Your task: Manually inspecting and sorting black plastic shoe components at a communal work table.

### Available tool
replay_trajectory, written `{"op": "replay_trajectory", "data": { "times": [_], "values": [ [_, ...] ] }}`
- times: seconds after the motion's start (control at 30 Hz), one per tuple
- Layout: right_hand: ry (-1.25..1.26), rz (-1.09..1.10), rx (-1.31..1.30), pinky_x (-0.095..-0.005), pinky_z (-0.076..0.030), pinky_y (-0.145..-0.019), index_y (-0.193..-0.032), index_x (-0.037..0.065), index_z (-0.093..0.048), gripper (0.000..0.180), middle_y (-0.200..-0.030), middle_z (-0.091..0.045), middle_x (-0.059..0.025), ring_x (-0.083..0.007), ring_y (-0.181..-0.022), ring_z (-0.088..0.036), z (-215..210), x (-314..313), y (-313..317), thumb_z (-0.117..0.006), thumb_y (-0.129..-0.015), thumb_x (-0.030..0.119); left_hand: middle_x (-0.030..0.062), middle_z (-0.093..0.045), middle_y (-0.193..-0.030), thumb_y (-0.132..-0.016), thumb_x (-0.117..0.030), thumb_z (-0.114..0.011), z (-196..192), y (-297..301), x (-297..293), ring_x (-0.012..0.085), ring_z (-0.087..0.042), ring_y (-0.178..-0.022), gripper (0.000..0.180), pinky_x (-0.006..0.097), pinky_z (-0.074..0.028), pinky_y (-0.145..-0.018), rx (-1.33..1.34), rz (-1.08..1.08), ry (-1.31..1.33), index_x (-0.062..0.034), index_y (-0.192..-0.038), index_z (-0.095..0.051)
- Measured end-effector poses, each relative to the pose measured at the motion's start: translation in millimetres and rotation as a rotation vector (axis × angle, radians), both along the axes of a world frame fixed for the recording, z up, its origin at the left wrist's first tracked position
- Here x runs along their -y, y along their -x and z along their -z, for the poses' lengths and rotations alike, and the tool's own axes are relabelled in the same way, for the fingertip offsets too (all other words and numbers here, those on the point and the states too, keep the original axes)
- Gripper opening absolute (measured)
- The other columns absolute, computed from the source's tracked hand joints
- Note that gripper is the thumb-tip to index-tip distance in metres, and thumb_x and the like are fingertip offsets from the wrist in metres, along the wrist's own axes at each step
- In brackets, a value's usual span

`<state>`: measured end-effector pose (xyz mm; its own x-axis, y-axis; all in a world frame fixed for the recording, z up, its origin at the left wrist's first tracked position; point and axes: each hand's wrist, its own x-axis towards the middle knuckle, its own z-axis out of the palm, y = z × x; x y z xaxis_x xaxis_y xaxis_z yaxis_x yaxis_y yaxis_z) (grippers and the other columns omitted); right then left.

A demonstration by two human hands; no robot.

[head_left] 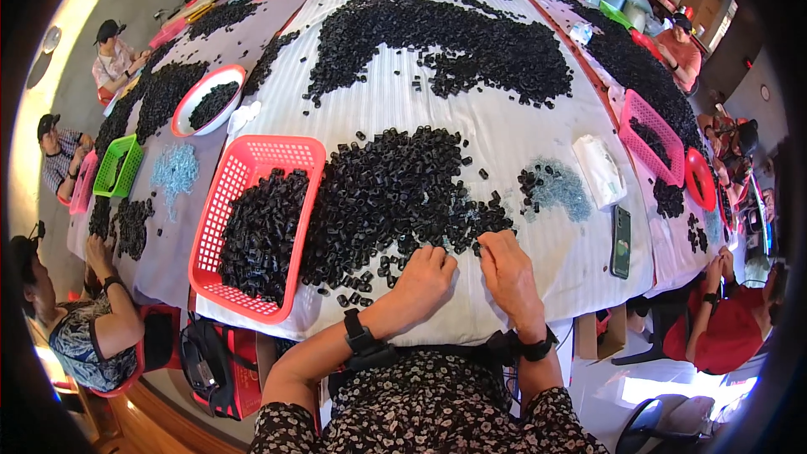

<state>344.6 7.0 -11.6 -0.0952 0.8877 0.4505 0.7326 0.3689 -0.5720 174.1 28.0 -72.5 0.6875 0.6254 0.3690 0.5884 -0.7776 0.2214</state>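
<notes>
A large heap of small black plastic pieces (pixel 387 181) lies on the white-covered table in front of me. At its near edge, my left hand (pixel 420 286) is closed with its fingers curled, the back of the hand up. Just to its right, my right hand (pixel 509 276) is also closed, thumb and fingers drawn together beside the loose pieces. What either hand holds is hidden by the fingers. Left of the heap stands a red plastic basket (pixel 315 160), partly filled with the same black pieces. Beyond my right hand lies a small pile of clear bluish bits (pixel 561 192).
A white packet (pixel 599 170) and a dark phone (pixel 621 241) lie to the right. Bigger black heaps (pixel 437 34) cover the table's far part. A green basket (pixel 118 166), a white basin (pixel 208 101) and a pink basket (pixel 651 136) stand at the sides. Several people sit around.
</notes>
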Motion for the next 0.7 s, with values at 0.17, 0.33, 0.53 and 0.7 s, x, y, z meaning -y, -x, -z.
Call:
{"op": "replay_trajectory", "data": {
  "times": [0.17, 0.33, 0.53, 0.7],
  "values": [
    [0.05, -0.063, -0.191, -0.0307, -0.043, -0.058, -0.096, 0.002, -0.055, 0.018, -0.08, -0.052, -0.0098, -0.022, -0.067, -0.053, -3, 3, 0, -0.06, -0.079, -0.002, 0.0082, -0.05, -0.082, -0.068, -0.007, -0.062, 5, -1, -4, 0.0262, -0.049, -0.078, 0.016, 0.035, -0.042, -0.068, 0.123, 0.002, 0.047, -0.006, -0.082, -0.053],
    [0.226, -0.046, -0.634, -0.023, -0.042, -0.056, -0.091, 0.002, -0.055, 0.011, -0.077, -0.053, -0.0016, -0.0069, -0.065, -0.05, -2, 6, -1, -0.06, -0.081, -0.003, 0.0107, -0.057, -0.082, -0.079, -0.005, -0.06, -35, 12, 3, 0.0197, -0.056, -0.075, 0.013, 0.03, -0.046, -0.068, 0.379, -0.104, 0.497, -0.0019, -0.089, -0.054],
    [0.445, -0.179, -0.972, -0.0193, -0.043, -0.053, -0.089, 0.002, -0.056, 0.008, -0.077, -0.056, -0.0012, -0.0059, -0.061, -0.054, -9, 18, 18, -0.059, -0.083, -0.002, 0.0084, -0.062, -0.085, -0.089, -0.007, -0.056, -56, 42, 14, 0.0122, -0.059, -0.075, 0.01, 0.025, -0.047, -0.071, 1.053, 0.151, 1.304, 0.0005, -0.095, -0.054],
    [0.533, -0.31, -0.989, -0.0202, -0.044, -0.057, -0.09, 0.001, -0.058, 0.009, -0.078, -0.057, -0.0019, -0.0069, -0.067, -0.055, -20, 29, 26, -0.059, -0.082, -0.004, 0.0083, -0.063, -0.09, -0.091, -0.009, -0.055, -58, 46, 27, 0.0124, -0.061, -0.081, 0.013, 0.026, -0.05, -0.076, 1.145, 0.172, 1.402, 0.0007, -0.099, -0.053]
  ]
}}
